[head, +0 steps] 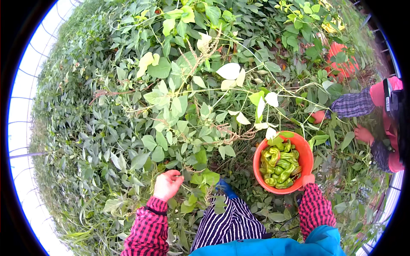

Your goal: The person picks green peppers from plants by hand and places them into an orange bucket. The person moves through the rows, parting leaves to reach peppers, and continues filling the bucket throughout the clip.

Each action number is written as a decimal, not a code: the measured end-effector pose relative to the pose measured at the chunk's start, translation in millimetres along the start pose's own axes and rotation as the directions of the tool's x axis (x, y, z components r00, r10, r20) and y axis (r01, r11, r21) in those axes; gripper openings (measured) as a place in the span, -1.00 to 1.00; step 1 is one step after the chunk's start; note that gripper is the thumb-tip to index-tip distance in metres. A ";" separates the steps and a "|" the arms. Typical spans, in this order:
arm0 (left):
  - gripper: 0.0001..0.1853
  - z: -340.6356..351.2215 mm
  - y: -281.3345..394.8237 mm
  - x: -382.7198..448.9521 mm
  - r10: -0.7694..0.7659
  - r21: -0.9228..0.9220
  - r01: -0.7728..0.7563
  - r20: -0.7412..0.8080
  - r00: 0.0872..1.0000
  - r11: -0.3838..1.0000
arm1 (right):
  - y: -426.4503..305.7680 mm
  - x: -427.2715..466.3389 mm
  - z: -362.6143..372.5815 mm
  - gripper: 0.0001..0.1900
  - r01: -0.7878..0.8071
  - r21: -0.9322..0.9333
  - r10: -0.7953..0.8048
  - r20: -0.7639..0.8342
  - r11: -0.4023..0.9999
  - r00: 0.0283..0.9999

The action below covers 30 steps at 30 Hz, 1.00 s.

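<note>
My right hand (308, 180) grips the rim of an orange-red plastic bucket (257, 166) on its near right side. Inside lie several wrinkled green peppers (283, 164), a few tinged reddish brown. Leafy stems reach over the bucket's far rim. To the left, my left hand (167, 185) is among the plants with its fingers curled and thumb and forefinger close together. A thin stem passes by those fingertips; whether they pinch it is too small to tell. Broad green leaves (208, 177) stand just right of this hand.
Dense pepper plants (96, 128) and a twining vine (221, 91) spread ahead. On the right, another person's hands (364, 133) reach into the foliage. A red object (342, 60) lies beyond them, partly behind leaves. My blue boot (226, 188) stands between the plants.
</note>
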<state>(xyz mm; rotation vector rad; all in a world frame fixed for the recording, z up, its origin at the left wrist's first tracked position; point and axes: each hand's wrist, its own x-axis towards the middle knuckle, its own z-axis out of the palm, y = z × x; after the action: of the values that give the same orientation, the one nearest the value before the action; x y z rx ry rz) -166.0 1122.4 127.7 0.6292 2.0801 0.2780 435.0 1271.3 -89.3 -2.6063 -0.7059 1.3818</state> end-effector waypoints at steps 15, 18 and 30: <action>0.13 11.6 62.1 350.8 0.198 0.064 -0.188 -0.272 0.942 0.980 | -44.9 -52.8 13.0 -0.61 0.007 -0.103 -0.025 -0.181 0.995 0.983; 0.17 68.4 38.9 299.8 -0.056 0.172 0.018 0.220 0.974 0.985 | -41.6 -51.0 13.0 -0.58 0.032 -0.086 -0.047 -0.179 0.996 0.983; -0.36 66.7 -73.0 110.1 0.024 0.832 -0.381 0.407 0.913 0.403 | -55.9 -62.0 20.6 -0.50 -0.106 -0.094 0.085 -0.212 0.990 0.974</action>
<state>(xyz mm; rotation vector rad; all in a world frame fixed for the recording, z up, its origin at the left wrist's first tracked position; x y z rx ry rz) -184.2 1116.8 -19.0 1.4801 1.6554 -0.8808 369.3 1290.7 -37.4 -2.8466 -0.6467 1.0995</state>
